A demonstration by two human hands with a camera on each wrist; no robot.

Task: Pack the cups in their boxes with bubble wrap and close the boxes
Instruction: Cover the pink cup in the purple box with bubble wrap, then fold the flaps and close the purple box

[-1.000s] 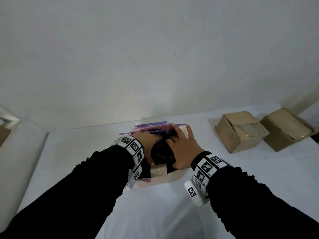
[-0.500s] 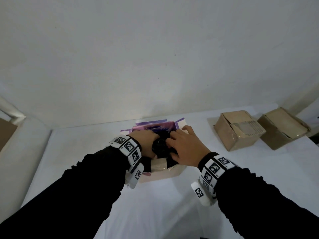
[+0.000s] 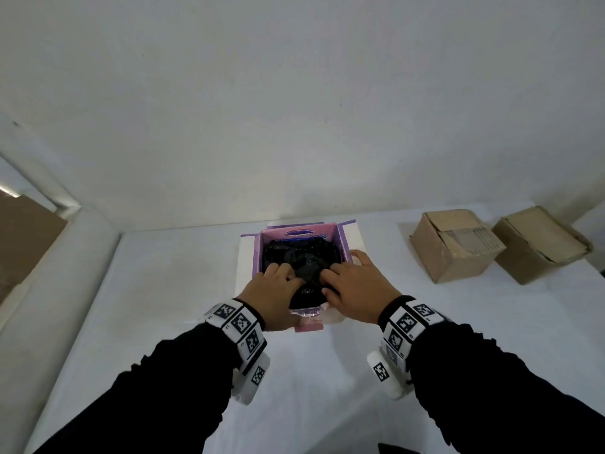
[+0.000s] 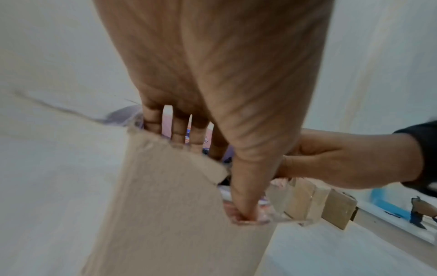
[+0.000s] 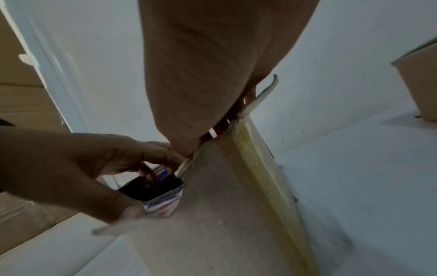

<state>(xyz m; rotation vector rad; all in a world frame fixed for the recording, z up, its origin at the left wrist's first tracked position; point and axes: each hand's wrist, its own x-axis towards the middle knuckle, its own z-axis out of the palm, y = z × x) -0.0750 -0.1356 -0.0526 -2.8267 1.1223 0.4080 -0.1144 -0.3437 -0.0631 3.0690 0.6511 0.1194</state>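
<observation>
An open cardboard box (image 3: 341, 239) with a purple-pink lining stands on the white table (image 3: 170, 290), its flaps spread outward. A bundle of black bubble wrap (image 3: 302, 257) fills it; no cup shows through the wrap. My left hand (image 3: 278, 280) presses the near left of the bundle, fingers reaching into the box (image 4: 165, 205) and thumb on the small near flap (image 3: 309, 322). My right hand (image 3: 343, 276) lies spread over the near right of the bundle, one finger at the right wall. In the right wrist view the black wrap (image 5: 151, 188) shows at the box's near edge (image 5: 212, 205).
Two shut brown cardboard boxes (image 3: 455, 247) (image 3: 540, 244) stand at the table's right, one with clear tape on top. A white wall runs just behind the open box. Brown cardboard (image 3: 23, 237) leans off the table's left side.
Both hands have drawn back toward the box's near side, uncovering the black wrap, which now sits lower inside the box. The box's far wall and lining have come into view.
</observation>
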